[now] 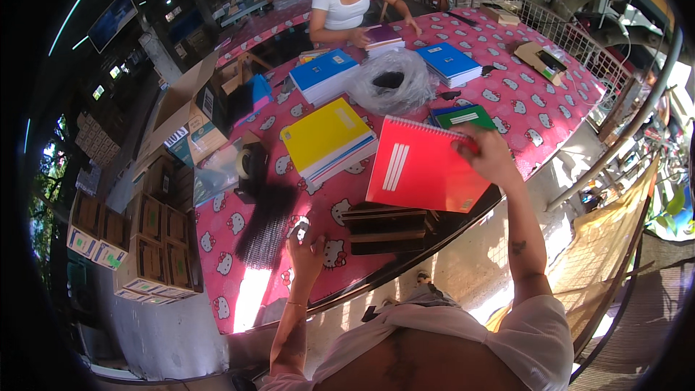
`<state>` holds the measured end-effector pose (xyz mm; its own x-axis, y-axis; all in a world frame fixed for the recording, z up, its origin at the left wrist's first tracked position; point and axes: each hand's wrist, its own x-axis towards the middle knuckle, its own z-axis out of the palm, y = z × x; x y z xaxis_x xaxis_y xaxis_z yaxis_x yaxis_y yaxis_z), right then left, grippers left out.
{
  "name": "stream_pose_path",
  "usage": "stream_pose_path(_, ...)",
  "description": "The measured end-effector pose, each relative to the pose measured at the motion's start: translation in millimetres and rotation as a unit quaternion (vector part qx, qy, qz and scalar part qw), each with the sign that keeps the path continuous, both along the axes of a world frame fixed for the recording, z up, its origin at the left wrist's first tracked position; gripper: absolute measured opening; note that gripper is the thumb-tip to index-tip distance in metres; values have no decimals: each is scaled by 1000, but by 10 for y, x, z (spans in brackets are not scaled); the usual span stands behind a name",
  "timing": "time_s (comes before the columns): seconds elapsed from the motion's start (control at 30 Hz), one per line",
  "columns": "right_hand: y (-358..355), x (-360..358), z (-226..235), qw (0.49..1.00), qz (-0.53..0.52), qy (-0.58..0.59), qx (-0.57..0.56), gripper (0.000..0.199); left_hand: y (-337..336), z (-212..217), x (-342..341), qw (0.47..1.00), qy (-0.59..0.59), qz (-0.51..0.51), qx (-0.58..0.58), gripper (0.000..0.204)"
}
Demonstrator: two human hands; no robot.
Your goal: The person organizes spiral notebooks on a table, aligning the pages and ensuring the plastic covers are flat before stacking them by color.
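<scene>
My right hand (489,156) grips a red spiral notebook (416,166) by its upper right edge, holding it tilted over the near side of the table. Its cover has white label lines. Under and behind it lie a green notebook (470,115) and a blue one. My left hand (308,250) is low over the table, fingers curled in; a small pale spot shows at the fingertips, too small to name. Beside it is a black mesh strip (264,235). A stack topped by a yellow notebook (326,134) lies ahead, left of the red notebook.
Blue-topped notebook stacks (452,61) flank a clear plastic wrap bundle (391,83). A tape dispenser (251,166) stands at left, near an open carton (192,112) and stacked boxes (152,239). A dark slatted block (384,228) lies by the near edge. Across the table, a person (347,7) handles purple notebooks.
</scene>
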<state>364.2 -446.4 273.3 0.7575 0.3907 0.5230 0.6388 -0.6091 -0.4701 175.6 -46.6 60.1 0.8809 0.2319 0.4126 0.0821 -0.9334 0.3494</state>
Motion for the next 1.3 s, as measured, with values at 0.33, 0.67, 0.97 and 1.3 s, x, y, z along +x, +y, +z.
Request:
stream_pose_path(0.33, -363, 1734, 524, 922, 62, -175, -340, 12, -235, 591, 656, 995, -91, 27, -35, 32)
stream_pose_path(0.67, -340, 279, 258, 558, 786, 266, -17, 33, -795, 2540, 34, 604, 302, -663, -322, 23)
stream_pose_path(0.97, -609, 143, 278, 516, 825, 228, 20, 18, -1205, 2840, 163, 582, 143, -735, -318, 38)
stream_pose_path(1.3, -581, 18, 1007, 494, 864, 99, -8, 32, -1369, 3550, -70, 582, 159, -795, -74, 29)
